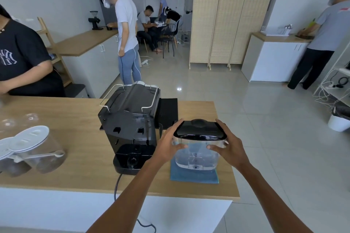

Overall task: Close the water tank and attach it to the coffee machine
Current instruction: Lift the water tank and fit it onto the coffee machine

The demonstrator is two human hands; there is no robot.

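Both grips, left hand and right hand, clasp the water tank (lid on).

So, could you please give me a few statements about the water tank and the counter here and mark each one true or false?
1. Both hands, left hand and right hand, are on the water tank. True.
2. The tank stands on a red cloth. False: the cloth is blue.
3. The black lid sits on top of the tank. True.
4. The tank is already mounted on the coffee machine. False: it stands beside it, to the right.
5. The jars have black lids. False: white.
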